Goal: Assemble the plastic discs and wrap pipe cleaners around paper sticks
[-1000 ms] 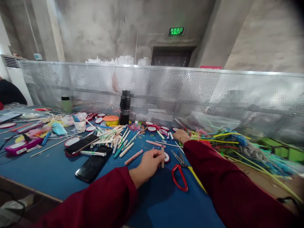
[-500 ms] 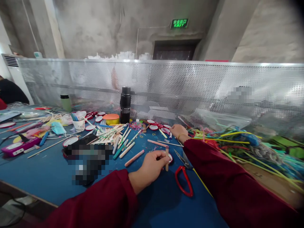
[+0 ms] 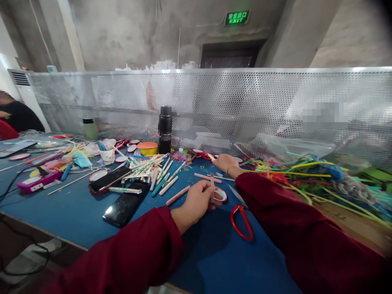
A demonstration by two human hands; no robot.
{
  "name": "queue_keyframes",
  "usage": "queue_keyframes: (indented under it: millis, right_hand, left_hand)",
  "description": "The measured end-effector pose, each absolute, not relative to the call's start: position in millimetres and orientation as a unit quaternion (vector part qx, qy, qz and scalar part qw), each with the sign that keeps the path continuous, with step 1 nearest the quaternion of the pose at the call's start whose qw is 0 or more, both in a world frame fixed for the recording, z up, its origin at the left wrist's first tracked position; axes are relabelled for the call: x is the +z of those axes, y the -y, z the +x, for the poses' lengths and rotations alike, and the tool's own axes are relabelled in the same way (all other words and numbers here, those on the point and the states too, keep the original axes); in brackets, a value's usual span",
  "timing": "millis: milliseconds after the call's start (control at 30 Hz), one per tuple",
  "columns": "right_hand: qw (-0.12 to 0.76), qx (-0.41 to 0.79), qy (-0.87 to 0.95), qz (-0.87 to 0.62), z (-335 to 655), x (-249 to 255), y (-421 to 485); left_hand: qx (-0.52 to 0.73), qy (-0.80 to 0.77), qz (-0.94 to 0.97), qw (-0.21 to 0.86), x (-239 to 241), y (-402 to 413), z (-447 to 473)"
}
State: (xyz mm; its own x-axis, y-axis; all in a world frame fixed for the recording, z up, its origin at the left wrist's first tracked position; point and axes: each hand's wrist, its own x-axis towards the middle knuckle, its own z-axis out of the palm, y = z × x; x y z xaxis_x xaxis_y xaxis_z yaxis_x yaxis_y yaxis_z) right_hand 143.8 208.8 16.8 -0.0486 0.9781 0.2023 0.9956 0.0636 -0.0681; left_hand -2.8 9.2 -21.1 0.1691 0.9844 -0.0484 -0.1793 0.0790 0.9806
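Note:
My left hand (image 3: 197,203) is closed around a flat wooden craft stick (image 3: 212,188), held upright over the blue table. Just behind those fingers lies a round white disc with a red rim (image 3: 221,195), partly covered by the hand. Farther forward, my right hand (image 3: 227,163) pinches a cream-coloured marker pen (image 3: 211,157), whose end pokes out left of the fingertips. Red-handled scissors (image 3: 241,223) rest under the right forearm, their blades partly hidden by the sleeve. Two pink pens (image 3: 178,195) lie beside and beyond the left hand.
A black thermos (image 3: 165,130) stands at the back by a perforated metal screen (image 3: 196,94). Pens and sticks (image 3: 150,167) are heaped left of centre, near two phones (image 3: 125,204). Tangled coloured pipe cleaners (image 3: 318,175) cover the right side. A person (image 3: 23,116) sits far left.
My right hand has picked the cream marker pen up off the table. My left hand still holds the craft stick, and the view has tilted slightly.

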Motion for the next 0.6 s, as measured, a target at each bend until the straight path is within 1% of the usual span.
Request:
queue_keyframes:
  millis: [100,167,233,267,300,367,400,467,533,600]
  right_hand:
    - [0.122,-0.053,0.717,-0.684,163,35,-191]
    - [0.172,-0.053,0.715,-0.675,180,41,-176]
    - [0.228,-0.023,0.703,-0.673,195,40,-160]
    - [0.269,0.016,0.695,-0.667,202,38,-152]
    - [0.33,0.068,0.68,-0.651,207,35,-143]
    - [0.482,0.218,0.615,-0.585,213,29,-123]
    - [0.542,0.303,0.571,-0.537,214,26,-113]
    - [0.576,0.352,0.545,-0.497,213,23,-94]
    - [0.649,0.435,0.473,-0.408,210,24,-77]
    - [0.687,0.492,0.414,-0.339,205,28,-63]
  left_hand:
    - [0.495,-0.41,0.471,0.604,-22,-12,-3]
    - [0.498,-0.402,0.473,0.606,-25,-13,-2]
    - [0.505,-0.402,0.471,0.601,-28,-13,-2]
    - [0.51,-0.401,0.47,0.598,-29,-13,-2]
    - [0.516,-0.401,0.469,0.594,-31,-14,-3]
    - [0.519,-0.403,0.472,0.588,-32,-14,-5]
    - [0.514,-0.407,0.478,0.585,-31,-14,-7]
    - [0.507,-0.406,0.487,0.584,-30,-11,-9]
    - [0.511,-0.405,0.486,0.582,-26,-7,-10]
    - [0.517,-0.409,0.474,0.584,-23,-1,-7]
